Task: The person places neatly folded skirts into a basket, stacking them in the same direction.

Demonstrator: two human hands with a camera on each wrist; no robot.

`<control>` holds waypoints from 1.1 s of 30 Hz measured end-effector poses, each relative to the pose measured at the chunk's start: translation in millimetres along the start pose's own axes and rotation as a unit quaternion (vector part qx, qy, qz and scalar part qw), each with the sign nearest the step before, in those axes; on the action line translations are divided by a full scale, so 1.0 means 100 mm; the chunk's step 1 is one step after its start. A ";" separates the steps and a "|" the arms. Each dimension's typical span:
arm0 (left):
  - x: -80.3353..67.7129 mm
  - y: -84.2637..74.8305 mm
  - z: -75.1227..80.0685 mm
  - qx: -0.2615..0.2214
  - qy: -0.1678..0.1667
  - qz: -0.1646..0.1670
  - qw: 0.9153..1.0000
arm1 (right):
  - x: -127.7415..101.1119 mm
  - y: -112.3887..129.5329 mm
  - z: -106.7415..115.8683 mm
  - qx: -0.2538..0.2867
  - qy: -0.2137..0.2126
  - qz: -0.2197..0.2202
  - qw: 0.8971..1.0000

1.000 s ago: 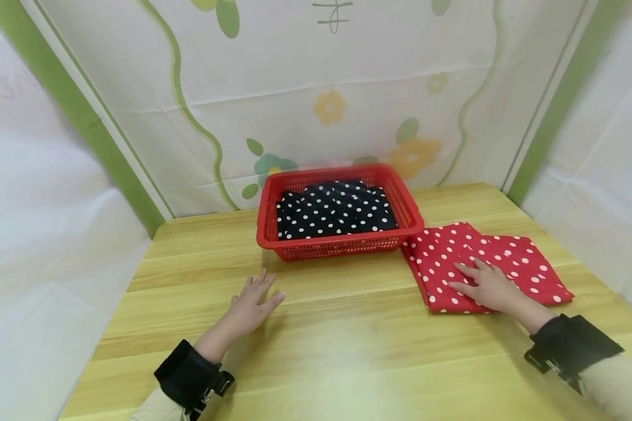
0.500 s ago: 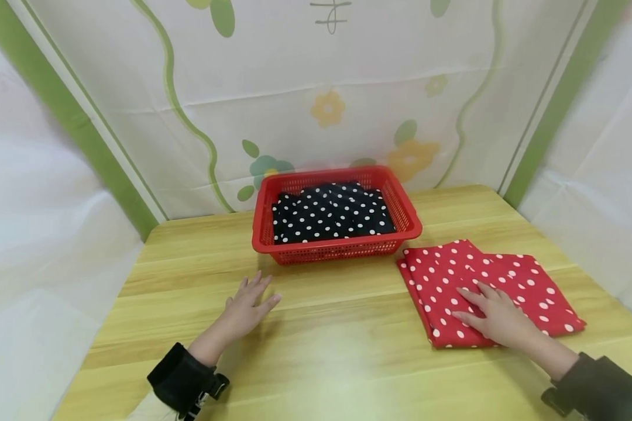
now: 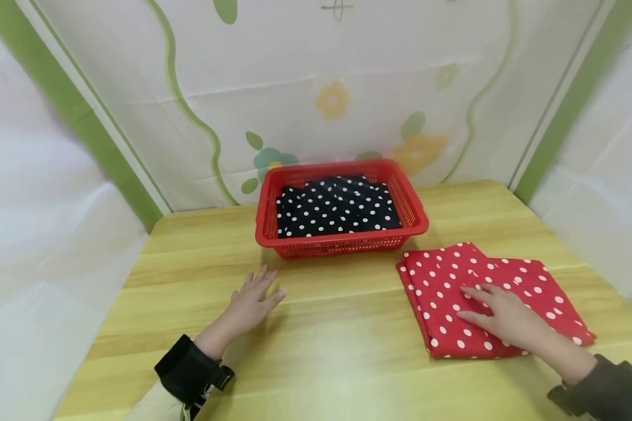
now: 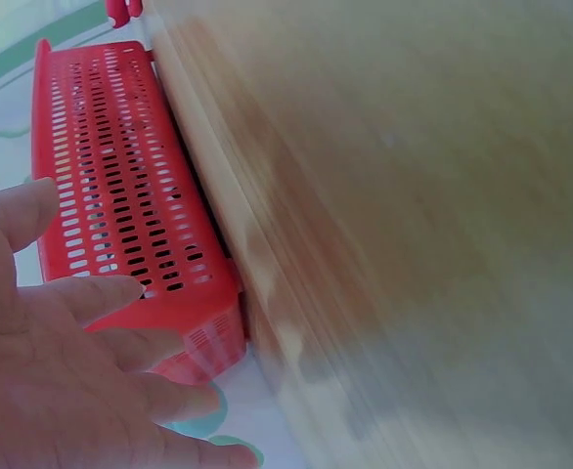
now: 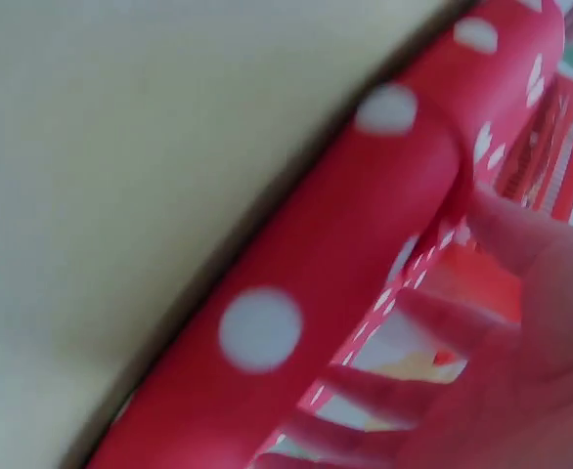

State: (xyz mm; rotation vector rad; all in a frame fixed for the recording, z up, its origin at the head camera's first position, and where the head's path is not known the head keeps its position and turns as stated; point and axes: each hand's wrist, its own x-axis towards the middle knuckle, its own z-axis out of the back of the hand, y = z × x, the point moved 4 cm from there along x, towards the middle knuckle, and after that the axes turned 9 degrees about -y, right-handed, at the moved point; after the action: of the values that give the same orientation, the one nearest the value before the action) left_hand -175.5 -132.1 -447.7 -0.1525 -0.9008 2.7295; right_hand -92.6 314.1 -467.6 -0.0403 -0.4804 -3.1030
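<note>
A: Starting left of the red basket (image 3: 341, 206): left hand (image 3: 253, 303) flat on the wooden worktop (image 3: 321, 351), fingers straight and spread, holding nothing, a little in front of the basket's near left corner.

B: Same hand (image 4: 62, 381) from the left wrist view, fingers loose and apart, with the basket's slotted side wall (image 4: 120, 186) close beyond the fingertips. Not touching it, as far as can be told.

A: Inside the basket, only from the head view: folded black cloth with white dots (image 3: 337, 206), filling most of the floor. Hidden from the wrist camera by the wall.

B: Right of the basket, just beside its near right corner: folded red cloth with white dots (image 3: 487, 298), lying flat on the worktop.

A: Right hand (image 3: 505, 316) resting on top of that red cloth, toward its near edge, fingers stretched out flat, pressing rather than pinching.

B: Right wrist view: blurred, but showing the rounded folded edge of the red cloth (image 5: 296, 313) against the worktop, layers stacked, fingers (image 5: 521, 352) extended above. Layering hardly visible from the head view.

A: Black cuffs on both wrists. Behind the basket, a pale backdrop with flowers and green wavy lines.

B: Writing? Only a dark mark at the top edge of the backdrop, cut off and unreadable. No labels legible on basket or cloths.
</note>
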 end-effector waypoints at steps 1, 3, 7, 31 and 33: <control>0.00 0.00 0.00 0.000 0.001 0.000 1.000 | 0.02 -0.02 0.01 0.007 0.000 0.000 1.000; 0.00 0.00 0.00 0.001 0.004 0.000 1.000 | 0.04 -0.06 0.01 0.019 0.010 -0.004 1.000; 0.04 -0.02 0.03 0.006 0.005 -0.002 1.000 | 0.07 -0.10 0.00 0.029 0.025 -0.007 0.999; -0.11 -0.03 0.00 -0.004 -0.016 0.011 1.000 | -0.07 0.65 -0.29 0.008 0.041 -0.010 0.999; -0.10 -0.04 0.03 -0.005 -0.021 0.010 1.000 | -0.05 0.73 -0.29 0.004 0.037 -0.006 0.999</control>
State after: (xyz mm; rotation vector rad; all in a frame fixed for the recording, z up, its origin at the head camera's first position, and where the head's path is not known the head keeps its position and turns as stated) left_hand -165.9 -132.9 -443.0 -0.1070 -0.9301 2.7555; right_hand -88.3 236.0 -473.3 0.0787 -0.4934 -3.0996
